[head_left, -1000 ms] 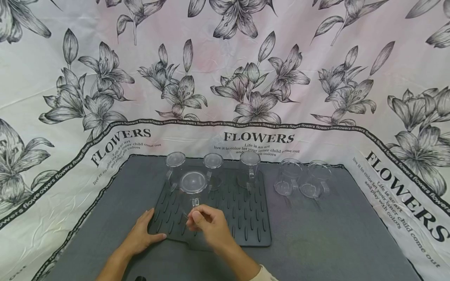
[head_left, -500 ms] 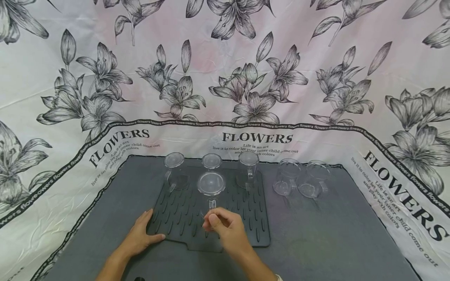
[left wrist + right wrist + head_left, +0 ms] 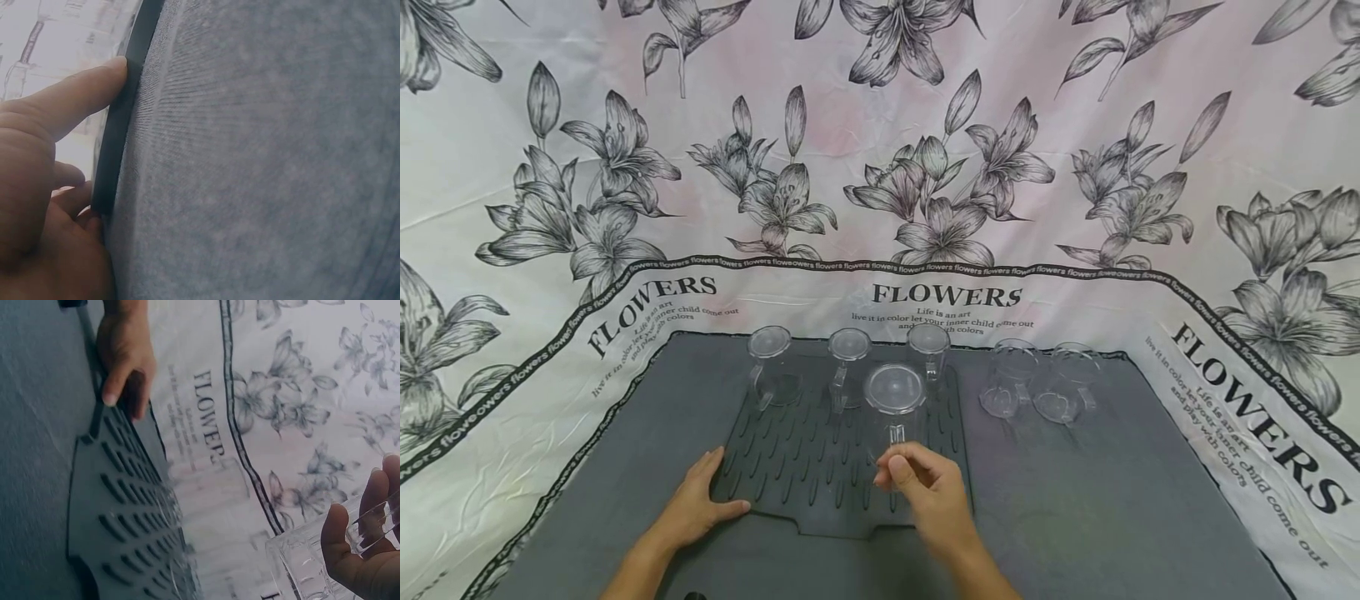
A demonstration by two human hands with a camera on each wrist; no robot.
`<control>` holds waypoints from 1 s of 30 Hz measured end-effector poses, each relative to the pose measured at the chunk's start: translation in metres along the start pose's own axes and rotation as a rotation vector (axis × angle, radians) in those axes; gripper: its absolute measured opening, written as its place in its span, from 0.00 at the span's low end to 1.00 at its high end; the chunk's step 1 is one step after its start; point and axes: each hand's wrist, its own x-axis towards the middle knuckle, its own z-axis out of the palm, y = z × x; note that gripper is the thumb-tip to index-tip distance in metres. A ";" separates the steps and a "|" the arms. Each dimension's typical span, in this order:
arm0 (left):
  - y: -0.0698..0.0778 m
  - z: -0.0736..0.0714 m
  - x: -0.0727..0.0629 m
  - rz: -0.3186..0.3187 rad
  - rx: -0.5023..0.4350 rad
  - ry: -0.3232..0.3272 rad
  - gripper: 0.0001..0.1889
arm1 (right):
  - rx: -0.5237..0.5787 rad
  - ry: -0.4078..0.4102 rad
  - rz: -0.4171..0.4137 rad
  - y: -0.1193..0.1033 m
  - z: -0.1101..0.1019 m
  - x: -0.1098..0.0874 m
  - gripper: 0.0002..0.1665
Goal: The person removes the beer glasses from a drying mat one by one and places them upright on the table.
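Nearby, three mugs (image 3: 848, 363) stand beyond the mug (image 3: 895, 398) the right grip (image 3: 928, 492) pinches; left grip (image 3: 691, 507), relaxed, touches mat (image 3: 808, 477).

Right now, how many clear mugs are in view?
6. Far back on the mat: left mug, middle mug, right mug. The right hand holds the fourth mug, which partly hides the right mug in the head view. On the table, right of the mat: inner mug, outer mug.

The surface (image 3: 1075, 517) looks grey and woven, and a dark ridged mat (image 3: 835, 515) lies flat on it. Off to the mat's right, two clear mugs, one (image 3: 1000, 403) nearer the mat and another (image 3: 1058, 407) just beyond it, stand upright, handles turned away from the mat. A small black object (image 3: 696, 596), mostly cut off, sits on the person's side of the mat.
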 end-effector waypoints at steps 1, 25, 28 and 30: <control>0.000 0.000 0.000 0.001 0.003 0.001 0.58 | 0.003 0.011 -0.011 -0.002 -0.003 -0.001 0.10; 0.002 0.000 -0.002 -0.009 0.015 -0.008 0.58 | -0.187 0.291 -0.139 -0.016 -0.054 0.002 0.07; 0.002 0.000 -0.001 -0.002 0.018 -0.009 0.58 | -0.245 0.323 -0.146 -0.018 -0.059 0.003 0.07; 0.002 -0.001 0.000 0.004 0.019 -0.010 0.58 | -0.263 0.333 -0.177 -0.021 -0.062 0.004 0.07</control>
